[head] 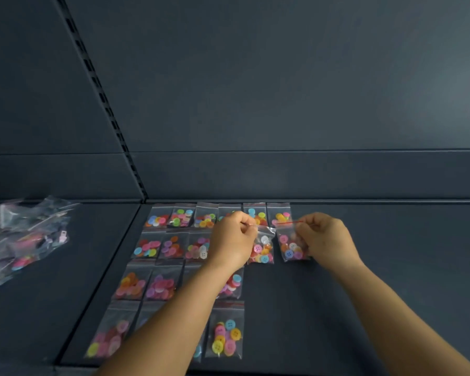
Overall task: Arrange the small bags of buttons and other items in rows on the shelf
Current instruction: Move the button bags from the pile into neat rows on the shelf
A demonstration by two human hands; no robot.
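Several small clear bags of coloured buttons (181, 218) lie in rows on the dark shelf (337, 308). My left hand (232, 240) pinches the top edge of one button bag (262, 248) at the right end of the second row. My right hand (323, 237) pinches another button bag (291, 245) by its red zip strip, just to the right of the first. Both bags hang tilted, close above or on the shelf. My left forearm hides parts of the third and fourth rows.
A loose heap of unsorted clear bags (22, 234) lies on the neighbouring shelf panel at the left. A slotted upright (103, 104) runs up the dark back wall. Bare shelf stretches to the right of the rows.
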